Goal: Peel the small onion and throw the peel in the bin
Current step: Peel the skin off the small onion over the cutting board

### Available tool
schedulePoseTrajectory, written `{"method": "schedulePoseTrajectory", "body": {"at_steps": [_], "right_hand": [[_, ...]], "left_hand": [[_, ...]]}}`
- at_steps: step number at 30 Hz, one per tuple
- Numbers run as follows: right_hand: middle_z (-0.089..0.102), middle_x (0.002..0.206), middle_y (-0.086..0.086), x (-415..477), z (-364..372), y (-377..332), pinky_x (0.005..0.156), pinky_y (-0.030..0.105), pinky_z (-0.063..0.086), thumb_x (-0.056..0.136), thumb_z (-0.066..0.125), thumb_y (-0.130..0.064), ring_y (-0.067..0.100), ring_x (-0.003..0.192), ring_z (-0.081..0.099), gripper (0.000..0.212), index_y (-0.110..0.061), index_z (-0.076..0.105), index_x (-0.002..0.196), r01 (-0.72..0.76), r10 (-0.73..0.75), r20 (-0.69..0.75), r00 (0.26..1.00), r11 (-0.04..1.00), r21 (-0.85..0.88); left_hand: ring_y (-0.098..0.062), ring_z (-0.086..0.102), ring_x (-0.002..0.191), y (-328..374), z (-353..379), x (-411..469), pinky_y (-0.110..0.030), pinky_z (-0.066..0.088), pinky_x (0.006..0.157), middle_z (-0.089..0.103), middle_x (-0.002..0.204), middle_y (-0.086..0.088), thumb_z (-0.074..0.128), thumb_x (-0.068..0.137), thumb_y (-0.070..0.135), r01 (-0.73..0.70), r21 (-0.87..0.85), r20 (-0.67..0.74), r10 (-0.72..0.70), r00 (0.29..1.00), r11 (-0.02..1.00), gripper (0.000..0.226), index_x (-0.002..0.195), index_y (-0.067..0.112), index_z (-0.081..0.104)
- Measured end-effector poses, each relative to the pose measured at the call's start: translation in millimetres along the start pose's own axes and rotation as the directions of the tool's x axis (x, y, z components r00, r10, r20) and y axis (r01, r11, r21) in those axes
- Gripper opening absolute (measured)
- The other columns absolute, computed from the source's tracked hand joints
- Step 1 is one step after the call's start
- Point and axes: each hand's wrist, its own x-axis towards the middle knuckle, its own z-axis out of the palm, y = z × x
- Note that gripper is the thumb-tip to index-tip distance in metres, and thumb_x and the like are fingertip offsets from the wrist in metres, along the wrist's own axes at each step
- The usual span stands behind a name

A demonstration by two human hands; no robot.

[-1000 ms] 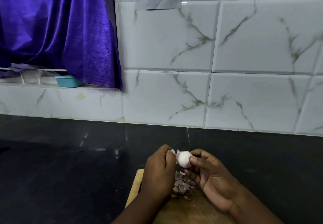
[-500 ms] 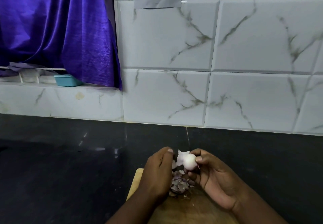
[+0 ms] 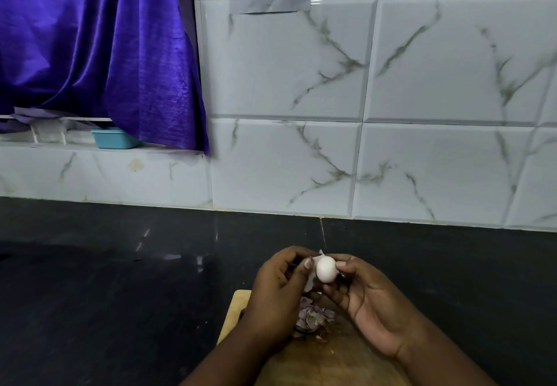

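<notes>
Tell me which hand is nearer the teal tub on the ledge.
Left. The left hand pinches peel on the onion's left side, toward the teal tub on the ledge; the right hand holds the onion from its right, farther off.

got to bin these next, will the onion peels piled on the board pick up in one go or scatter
The peels look thin, curled and papery, so probably very light and floppy, crumpling under a pinch. They lie as loose separate flakes on the wooden board, so one grab would likely leave scraps; sweeping them together first seems safer.
</notes>
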Motion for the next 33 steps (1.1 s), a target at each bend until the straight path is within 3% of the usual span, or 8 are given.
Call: {"method": "schedulePoseTrajectory", "body": {"at_steps": [4,12,15,17,21,23,26,33], "right_hand": [[0.073,0.102,0.025,0,0,0,0.066,0.027,0.064,0.082,0.065,-0.008,0.027,0.086,0.073,0.03,0.006,0.07,0.108,0.019,-0.019,-0.005,1.0,1.0,-0.019],[0.073,0.099,0.025,-3,2,-3,0.067,0.029,0.064,0.081,0.076,-0.009,0.027,0.083,0.073,0.028,0.003,0.073,0.105,0.031,-0.029,0.021,0.999,0.995,-0.091],[0.073,0.09,0.023,-5,4,-5,0.059,0.026,0.062,0.066,0.079,-0.013,0.026,0.073,0.073,0.03,-0.002,0.078,0.093,0.029,-0.026,0.054,0.998,0.998,-0.057],[0.073,0.085,0.021,-7,5,-6,0.055,0.025,0.061,0.061,0.08,-0.017,0.025,0.067,0.072,0.03,-0.004,0.08,0.088,0.023,-0.021,0.081,0.996,0.999,-0.024],[0.074,0.094,0.021,-6,3,-5,0.06,0.026,0.063,0.079,0.075,-0.009,0.023,0.076,0.071,0.018,-0.002,0.078,0.096,0.014,-0.013,0.042,0.999,0.999,-0.03],[0.076,0.096,0.021,-4,1,-3,0.063,0.027,0.064,0.08,0.067,-0.008,0.023,0.08,0.072,0.024,0.001,0.076,0.101,0.012,-0.012,-0.007,1.0,0.999,-0.029],[0.077,0.096,0.021,-3,1,-3,0.067,0.029,0.066,0.08,0.066,-0.005,0.024,0.082,0.075,0.029,0.005,0.072,0.107,0.002,-0.003,-0.047,0.999,1.0,-0.011],[0.075,0.095,0.023,-1,1,-1,0.082,0.035,0.064,0.082,0.066,-0.001,0.026,0.088,0.076,0.02,0.003,0.065,0.101,-0.029,0.031,-0.072,0.997,0.999,0.027]], "left_hand": [[-0.019,0.076,0.08,1,1,1,-0.029,0.061,0.068,0.081,0.1,-0.004,0.061,0.105,0.006,0.069,-0.117,-0.024,-0.073,0.997,0.991,0.019,0.1,0.013,0.078],[-0.015,0.072,0.069,2,-3,3,-0.028,0.059,0.064,0.08,0.096,-0.012,0.064,0.103,0.006,0.19,-0.265,0.027,-0.19,0.981,0.945,0.01,0.102,0.005,0.074],[-0.012,0.062,0.059,9,-2,3,-0.022,0.054,0.054,0.071,0.075,-0.008,0.058,0.104,0.005,0.34,-0.458,0.127,-0.318,0.939,0.821,0.013,0.102,0.002,0.071],[-0.013,0.055,0.062,11,-5,4,-0.022,0.051,0.054,0.064,0.076,-0.009,0.058,0.104,0.007,0.381,-0.495,0.159,-0.349,0.923,0.781,0.014,0.1,0.005,0.072],[-0.02,0.058,0.069,5,-12,3,-0.035,0.048,0.062,0.065,0.075,-0.009,0.061,0.1,0.003,0.192,-0.052,0.052,-0.189,0.981,0.98,0.027,0.075,0.01,0.069],[-0.018,0.055,0.065,3,-13,1,-0.04,0.044,0.064,0.061,0.066,-0.008,0.06,0.099,0.007,0.101,0.133,0.005,-0.102,0.995,0.986,0.035,0.064,0.012,0.063],[-0.013,0.064,0.065,0,-14,1,-0.04,0.052,0.063,0.068,0.068,-0.002,0.068,0.095,0.025,0.022,0.411,-0.046,-0.004,0.999,0.911,0.029,0.067,0.017,0.072],[-0.011,0.064,0.079,9,-10,-3,-0.029,0.054,0.066,0.067,0.086,0.009,0.078,0.081,0.018,-0.056,0.383,-0.03,0.073,0.997,0.922,0.017,0.08,0.031,0.067]]}}
